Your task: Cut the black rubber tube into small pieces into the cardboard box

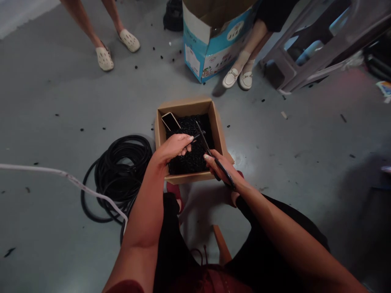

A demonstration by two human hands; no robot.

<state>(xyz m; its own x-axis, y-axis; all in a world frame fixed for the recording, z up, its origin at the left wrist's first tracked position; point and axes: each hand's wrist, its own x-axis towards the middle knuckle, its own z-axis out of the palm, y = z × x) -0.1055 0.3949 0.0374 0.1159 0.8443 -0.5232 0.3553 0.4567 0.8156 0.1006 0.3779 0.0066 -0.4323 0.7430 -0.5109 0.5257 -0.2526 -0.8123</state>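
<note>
Okay, the left hand (171,148) is pinching a small black piece (194,138) between its thumb and fingers, and the right hand (220,167) is wrapping around a long thin black tool (217,162) — just what kind of tool it is, I can't tell. Both hands are working right above a cardboard box (159,134), which is sitting on the grey floor (45,101). The box is holding a big heap of little black pieces (189,148), and a phone (170,121) is lying on top in one corner, away from the hands. The box is sitting close to the person's legs (171,232), maybe so that anything slipping from the hands is dropping into it. A coil of black cable (119,171) and a white cable (65,174) are lying beside it, and loose black bits (82,129) are dotting the floor. Two other people are standing nearby — one in white clogs (104,58), one in white flat shoes (236,77). A blue and white carton (195,53) is showing printed words, but they are too small to read, and no brand is showing on the phone.
</note>
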